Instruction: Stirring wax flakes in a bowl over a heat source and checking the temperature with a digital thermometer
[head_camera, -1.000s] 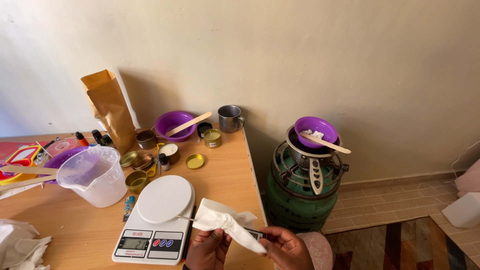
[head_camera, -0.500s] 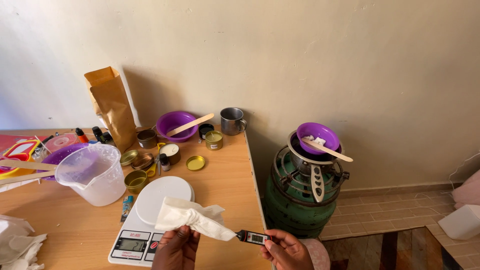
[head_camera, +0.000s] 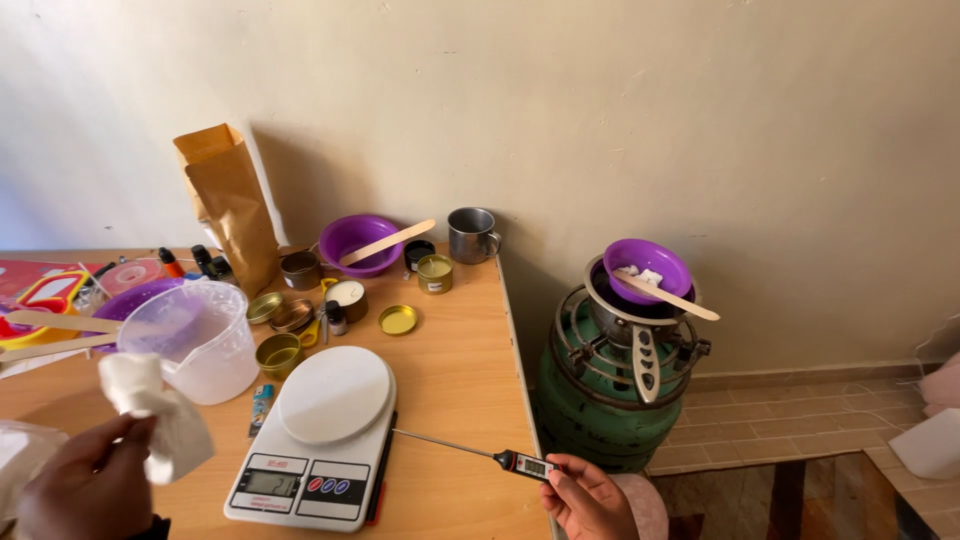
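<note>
**Probe thermometer in the right hand, tissue in the left, over a crowded worktable**

A wooden table (head_camera: 460, 360) fills the left and middle of the view, set against a pale wall. Just beside its right edge stands a green gas cylinder (head_camera: 600, 400) with a burner on top; a metal pot (head_camera: 630, 315) sits on the burner, and a purple bowl (head_camera: 648, 268) with white lumps and a wooden stick rests in the pot.

On the table, a tall brown paper bag (head_camera: 230, 205) stands near the wall. A clear plastic jug (head_camera: 195, 340) stands at the left, and a white kitchen scale (head_camera: 320, 435) lies at the front. Behind the scale are a second purple bowl (head_camera: 358, 240) with a wooden stick across it, a metal mug (head_camera: 470, 235), and several small gold tins (head_camera: 278, 355) and lids.

The left hand (head_camera: 90, 485), at the lower left, is closed around a crumpled white tissue (head_camera: 155, 410), held up in front of the jug and clear of the table. The right hand (head_camera: 590, 495), at the bottom edge by the table's corner, pinches the black head of a digital probe thermometer (head_camera: 525, 463). Its thin metal probe points left, lying low over the table, with the tip just beside the scale's right edge.
</note>
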